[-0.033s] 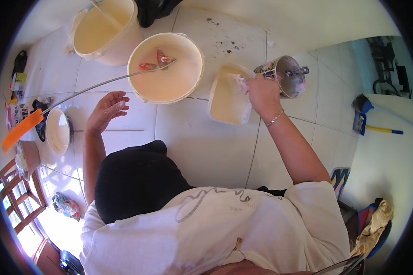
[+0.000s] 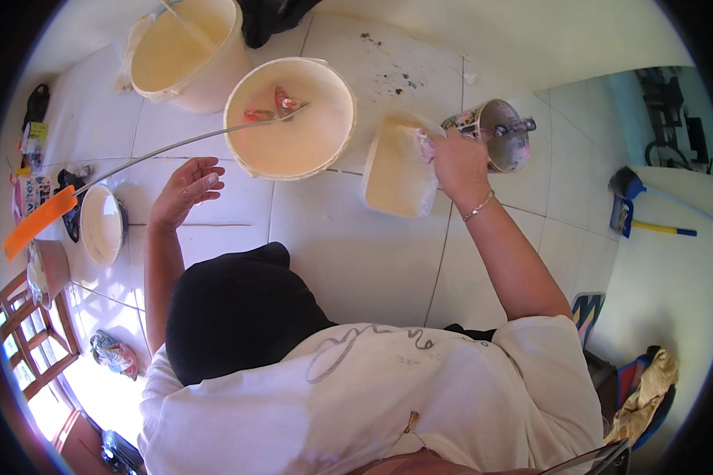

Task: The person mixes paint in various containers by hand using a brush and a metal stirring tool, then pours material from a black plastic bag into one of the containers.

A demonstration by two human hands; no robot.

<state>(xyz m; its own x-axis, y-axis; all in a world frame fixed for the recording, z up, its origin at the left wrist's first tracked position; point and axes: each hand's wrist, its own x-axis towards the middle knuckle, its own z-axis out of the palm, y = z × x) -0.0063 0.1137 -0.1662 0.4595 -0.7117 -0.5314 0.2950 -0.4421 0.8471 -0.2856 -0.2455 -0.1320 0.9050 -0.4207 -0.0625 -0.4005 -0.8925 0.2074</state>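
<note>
On edge of cream tub (image 2: 387, 210), right fingers (image 2: 445, 143) clenched; left fingers (image 2: 206, 162) half-curled.

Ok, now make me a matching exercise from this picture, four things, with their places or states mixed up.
Things:
1. Left hand
2. Right hand
3. Long thin rod
4. Round container

Places or states:
A. Ends in an orange handle
B. Patterned outside, greyish inside
C. Empty, smeared whitish
D. At the rectangular tub's right side

Pairs: 1-C, 2-D, 3-A, 4-B

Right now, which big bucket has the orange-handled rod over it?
The nearer pale bucket, nearest the left hand; the farther bucket has a whitish stick instead.
</note>
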